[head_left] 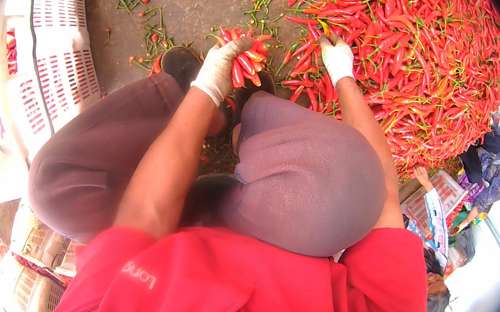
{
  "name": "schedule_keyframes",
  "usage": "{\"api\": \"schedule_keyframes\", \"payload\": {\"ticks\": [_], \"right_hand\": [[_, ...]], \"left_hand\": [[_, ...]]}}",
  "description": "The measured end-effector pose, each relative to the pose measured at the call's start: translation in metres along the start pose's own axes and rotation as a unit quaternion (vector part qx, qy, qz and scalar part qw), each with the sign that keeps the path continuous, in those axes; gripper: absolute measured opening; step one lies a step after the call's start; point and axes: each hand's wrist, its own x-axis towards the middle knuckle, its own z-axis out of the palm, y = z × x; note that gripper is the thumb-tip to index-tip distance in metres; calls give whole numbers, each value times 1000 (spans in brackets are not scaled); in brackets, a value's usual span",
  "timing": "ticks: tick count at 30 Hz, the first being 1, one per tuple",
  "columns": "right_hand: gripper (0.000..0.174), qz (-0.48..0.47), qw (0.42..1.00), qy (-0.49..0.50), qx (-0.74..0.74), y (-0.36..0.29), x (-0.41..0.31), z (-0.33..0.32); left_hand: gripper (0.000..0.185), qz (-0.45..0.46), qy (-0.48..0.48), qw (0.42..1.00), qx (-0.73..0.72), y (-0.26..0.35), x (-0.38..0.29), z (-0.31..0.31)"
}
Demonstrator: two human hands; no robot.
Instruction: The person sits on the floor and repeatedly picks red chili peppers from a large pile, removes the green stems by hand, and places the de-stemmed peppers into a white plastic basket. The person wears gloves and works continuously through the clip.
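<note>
My left hand (219,66), in a pale work glove with soiled fingers, is closed around a bunch of red chili peppers (247,63) above my shoes. The bunch fans out past the thumb, and its stemless ends show. To the right, my right hand (337,58), also gloved, reaches to the near edge of a large heap of red chili peppers (413,68). Its fingertips pinch the end of a yellow chili pepper (324,27). Most peppers in the heap carry green stems.
Green stems and pepper scraps (154,37) litter the concrete floor (190,1). White slotted plastic crates (66,56) stand at my left, some with red peppers inside. Beyond the heap at lower right, another person's hand (422,176) is near a slotted crate (444,193); one more person sits there.
</note>
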Motion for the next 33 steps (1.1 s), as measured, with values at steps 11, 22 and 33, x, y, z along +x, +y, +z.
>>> {"api": "schedule_keyframes", "payload": {"ticks": [11,22,33], "right_hand": [[32,3,927,-123,355,-16,-26,-4],[52,-116,987,37,-104,21,-30,-11],[35,-29,944,-152,291,-12,-65,13]], "left_hand": [[51,111,16,993,36,76,-39,41],[47,361,81,904,214,209,-212,89],[34,452,343,621,541,386,-272,-107]]}}
